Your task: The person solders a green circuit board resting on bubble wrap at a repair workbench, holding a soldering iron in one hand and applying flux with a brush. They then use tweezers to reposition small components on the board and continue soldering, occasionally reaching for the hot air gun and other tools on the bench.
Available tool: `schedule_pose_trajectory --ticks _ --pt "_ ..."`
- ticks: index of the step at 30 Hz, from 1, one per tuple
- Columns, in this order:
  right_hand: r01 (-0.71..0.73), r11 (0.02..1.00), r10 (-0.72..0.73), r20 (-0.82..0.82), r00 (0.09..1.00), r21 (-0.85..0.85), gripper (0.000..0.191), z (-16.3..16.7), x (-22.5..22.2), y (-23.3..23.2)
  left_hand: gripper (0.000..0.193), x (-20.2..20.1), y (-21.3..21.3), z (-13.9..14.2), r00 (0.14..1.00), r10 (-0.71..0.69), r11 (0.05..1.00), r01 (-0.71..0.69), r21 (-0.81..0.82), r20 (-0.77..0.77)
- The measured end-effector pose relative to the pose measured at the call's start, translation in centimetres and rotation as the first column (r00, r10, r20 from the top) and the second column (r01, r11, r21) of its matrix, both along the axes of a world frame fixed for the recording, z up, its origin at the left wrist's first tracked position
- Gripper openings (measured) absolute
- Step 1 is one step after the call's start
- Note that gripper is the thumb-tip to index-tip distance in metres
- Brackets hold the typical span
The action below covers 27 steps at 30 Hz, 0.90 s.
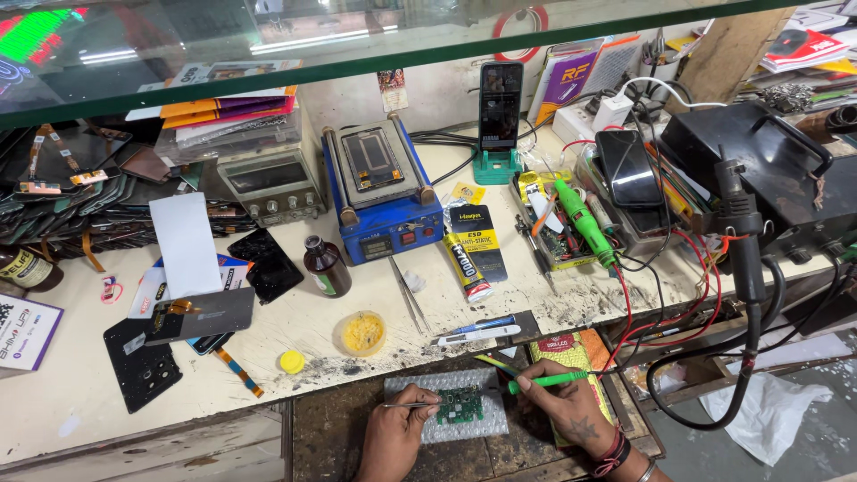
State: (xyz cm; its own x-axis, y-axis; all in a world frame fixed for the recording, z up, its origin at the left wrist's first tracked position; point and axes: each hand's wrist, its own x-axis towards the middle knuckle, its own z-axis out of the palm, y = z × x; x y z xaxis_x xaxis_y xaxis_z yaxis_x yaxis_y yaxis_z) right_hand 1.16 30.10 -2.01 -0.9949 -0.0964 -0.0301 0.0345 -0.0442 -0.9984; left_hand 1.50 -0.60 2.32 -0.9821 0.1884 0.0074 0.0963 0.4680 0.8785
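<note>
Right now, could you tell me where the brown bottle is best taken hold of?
Grip the brown bottle around its body from the front right. It stands upright, the body is wider than the dark cap, and the blue machine crowds it behind.

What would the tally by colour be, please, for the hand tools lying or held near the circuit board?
Green: 2 – green-handled soldering tool in right hand, green rotary pen
Silver: 2 – thin metal tweezers in left hand, long steel tweezers
Total: 4

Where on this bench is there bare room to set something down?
Bare bench lies at the near left corner, left of the black panel, and a small patch between the yellow tub and the brown bottle. The right side around the green tool is crowded.
</note>
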Motion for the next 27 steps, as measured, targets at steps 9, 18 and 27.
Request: schedule_pose_trajectory --ticks 9,18,27 --pt "0.003 1.0 -0.004 0.026 1.0 0.018 0.014 -0.3 -0.1 0.2 0.02 -0.1 0.2 0.4 0.981 0.055 0.992 -0.033 -0.118 0.187" --pt "-0.003 1.0 0.003 0.031 1.0 0.005 0.015 -0.5 -0.3 0.2 0.017 -0.5 0.2 -1.0 0.986 0.034 0.997 -0.022 -0.077 0.162" --pt "0.019 1.0 -0.019 0.022 1.0 -0.003 0.014 -0.2 -0.4 -0.1 0.016 -0.7 0.1 -1.1 0.988 0.032 0.997 -0.021 -0.074 0.149"
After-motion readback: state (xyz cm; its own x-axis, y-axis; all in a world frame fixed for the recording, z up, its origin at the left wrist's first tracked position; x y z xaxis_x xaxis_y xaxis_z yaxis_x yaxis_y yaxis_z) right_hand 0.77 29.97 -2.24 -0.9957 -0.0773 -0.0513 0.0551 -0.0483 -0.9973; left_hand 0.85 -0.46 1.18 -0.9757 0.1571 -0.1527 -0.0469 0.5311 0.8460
